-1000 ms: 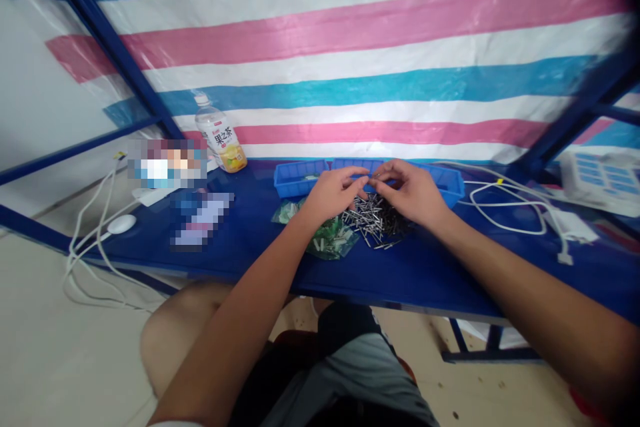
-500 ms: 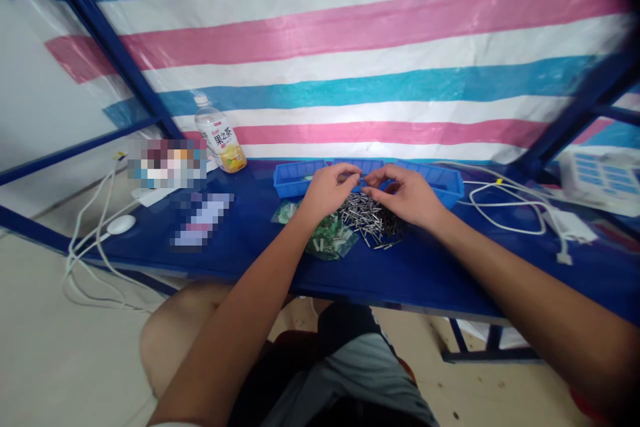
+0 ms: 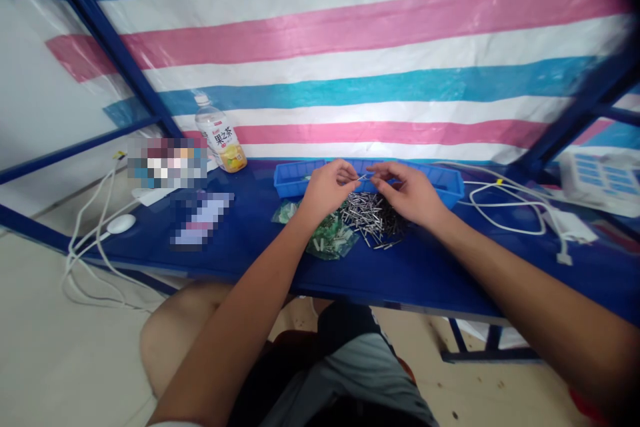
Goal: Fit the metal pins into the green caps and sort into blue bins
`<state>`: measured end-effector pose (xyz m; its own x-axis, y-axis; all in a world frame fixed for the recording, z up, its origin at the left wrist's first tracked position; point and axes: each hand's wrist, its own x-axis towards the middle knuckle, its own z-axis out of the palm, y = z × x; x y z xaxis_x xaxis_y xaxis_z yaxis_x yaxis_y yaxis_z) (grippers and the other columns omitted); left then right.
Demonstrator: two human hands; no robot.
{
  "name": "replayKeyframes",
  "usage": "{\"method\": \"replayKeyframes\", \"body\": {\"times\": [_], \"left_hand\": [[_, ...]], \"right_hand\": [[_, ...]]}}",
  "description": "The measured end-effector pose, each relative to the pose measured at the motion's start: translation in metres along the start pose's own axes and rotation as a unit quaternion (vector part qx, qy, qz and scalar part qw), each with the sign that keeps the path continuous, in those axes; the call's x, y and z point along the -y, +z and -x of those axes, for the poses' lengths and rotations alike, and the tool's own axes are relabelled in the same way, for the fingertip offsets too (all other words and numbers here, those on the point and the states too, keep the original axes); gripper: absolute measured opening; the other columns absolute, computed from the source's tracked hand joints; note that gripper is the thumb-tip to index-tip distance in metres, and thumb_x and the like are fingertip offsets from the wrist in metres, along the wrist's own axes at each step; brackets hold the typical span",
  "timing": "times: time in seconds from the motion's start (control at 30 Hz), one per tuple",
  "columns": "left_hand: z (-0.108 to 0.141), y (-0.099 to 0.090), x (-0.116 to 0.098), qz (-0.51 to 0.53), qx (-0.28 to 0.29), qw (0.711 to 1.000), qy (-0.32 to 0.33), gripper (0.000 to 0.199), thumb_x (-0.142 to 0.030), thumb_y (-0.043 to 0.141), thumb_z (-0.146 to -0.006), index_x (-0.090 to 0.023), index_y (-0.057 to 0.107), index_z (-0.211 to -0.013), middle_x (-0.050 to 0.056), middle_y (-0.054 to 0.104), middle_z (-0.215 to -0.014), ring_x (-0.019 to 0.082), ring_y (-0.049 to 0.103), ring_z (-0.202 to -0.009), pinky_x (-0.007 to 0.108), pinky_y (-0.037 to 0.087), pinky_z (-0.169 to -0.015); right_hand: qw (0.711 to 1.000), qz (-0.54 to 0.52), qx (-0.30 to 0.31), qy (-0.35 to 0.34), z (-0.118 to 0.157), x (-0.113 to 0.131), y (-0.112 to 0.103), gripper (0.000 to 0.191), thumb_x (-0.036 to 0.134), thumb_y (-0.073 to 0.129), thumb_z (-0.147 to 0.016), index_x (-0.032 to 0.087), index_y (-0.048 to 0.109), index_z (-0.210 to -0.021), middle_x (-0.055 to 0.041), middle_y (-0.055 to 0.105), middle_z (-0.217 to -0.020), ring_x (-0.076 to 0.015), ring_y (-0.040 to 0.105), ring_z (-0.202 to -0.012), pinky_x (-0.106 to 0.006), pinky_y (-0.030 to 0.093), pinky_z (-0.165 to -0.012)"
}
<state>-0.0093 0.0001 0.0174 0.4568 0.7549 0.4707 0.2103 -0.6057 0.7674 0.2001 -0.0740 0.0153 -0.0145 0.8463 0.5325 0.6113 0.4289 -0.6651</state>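
Note:
My left hand (image 3: 333, 188) pinches a thin, light-coloured piece (image 3: 363, 176) between thumb and fingers, over the front of the blue bins (image 3: 299, 187). Close on its right, my right hand (image 3: 404, 190) has thumb and fingertips drawn together near the other end of that piece; what they hold is too small to make out. Beneath both hands lies a pile of small metal pins (image 3: 371, 217). Green-tinted plastic bags with small pale parts (image 3: 331, 240) rest on the blue table beside the pile, partly under my left wrist.
A drink bottle (image 3: 221, 137) stands at the back left. White cables and an adapter (image 3: 573, 225) lie on the right of the table (image 3: 400, 280). More cables and a white oval object (image 3: 121, 223) are at the left. Blue frame posts rise on both sides.
The fingertips of my two hands have moved slightly apart, and a thin light piece now shows between them. The pile, bags and bins look the same.

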Motion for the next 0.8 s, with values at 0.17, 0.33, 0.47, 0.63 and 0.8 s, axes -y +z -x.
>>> {"method": "replayKeyframes", "body": {"times": [0.17, 0.33, 0.47, 0.63, 0.8], "left_hand": [[0.0012, 0.0013, -0.0040, -0.012, 0.003, 1.000, 0.027, 0.014, -0.015, 0.077, -0.087, -0.022, 0.067, -0.094, 0.005, 0.079, -0.095, 0.019, 0.075, -0.088, 0.038, 0.062, -0.084], [0.0021, 0.0014, -0.0049, 0.028, 0.020, 0.999, 0.019, 0.021, -0.017, 0.077, -0.089, -0.024, 0.065, -0.104, 0.006, 0.081, -0.101, 0.021, 0.078, -0.094, 0.039, 0.063, -0.087], [0.0017, 0.0008, -0.0077, 0.031, 0.029, 0.999, 0.025, 0.025, -0.017, 0.078, -0.089, -0.025, 0.065, -0.109, 0.006, 0.081, -0.104, 0.022, 0.078, -0.096, 0.041, 0.064, -0.091], [0.0007, 0.0024, -0.0088, 0.075, 0.030, 0.996, 0.030, 0.038, -0.013, 0.079, -0.088, -0.025, 0.064, -0.121, 0.009, 0.080, -0.115, 0.022, 0.079, -0.099, 0.041, 0.065, -0.093], [-0.0001, 0.0012, -0.0088, 0.059, -0.012, 0.998, 0.029, 0.040, -0.017, 0.073, -0.095, -0.025, 0.061, -0.132, 0.010, 0.079, -0.118, 0.025, 0.077, -0.105, 0.041, 0.064, -0.089]], "right_hand": [[0.996, 0.077, 0.040, -0.027, -0.0015, -0.0027, -0.0005, 0.022, 0.032, 0.065, -0.096, 0.024, 0.081, -0.110, -0.0080, 0.079, -0.098, -0.0254, 0.072, -0.084, -0.046, 0.058, -0.082], [0.994, 0.091, 0.061, -0.007, -0.0006, -0.0012, 0.0007, 0.020, 0.037, 0.065, -0.097, 0.023, 0.080, -0.099, -0.0063, 0.080, -0.097, -0.0242, 0.071, -0.081, -0.041, 0.054, -0.076], [0.992, 0.096, 0.083, -0.001, 0.0003, -0.0024, 0.0004, 0.024, 0.041, 0.061, -0.099, 0.024, 0.077, -0.094, -0.0058, 0.080, -0.095, -0.0244, 0.070, -0.082, -0.040, 0.051, -0.074], [0.993, 0.066, 0.102, 0.010, -0.0006, -0.0031, 0.0001, 0.029, 0.048, 0.060, -0.100, 0.023, 0.073, -0.092, -0.0051, 0.077, -0.091, -0.0236, 0.067, -0.080, -0.039, 0.048, -0.072], [0.996, 0.006, 0.073, 0.041, -0.0040, 0.0014, -0.0013, 0.034, 0.054, 0.055, -0.102, 0.024, 0.067, -0.092, -0.0020, 0.069, -0.073, -0.0212, 0.060, -0.067, -0.036, 0.047, -0.066]]}}
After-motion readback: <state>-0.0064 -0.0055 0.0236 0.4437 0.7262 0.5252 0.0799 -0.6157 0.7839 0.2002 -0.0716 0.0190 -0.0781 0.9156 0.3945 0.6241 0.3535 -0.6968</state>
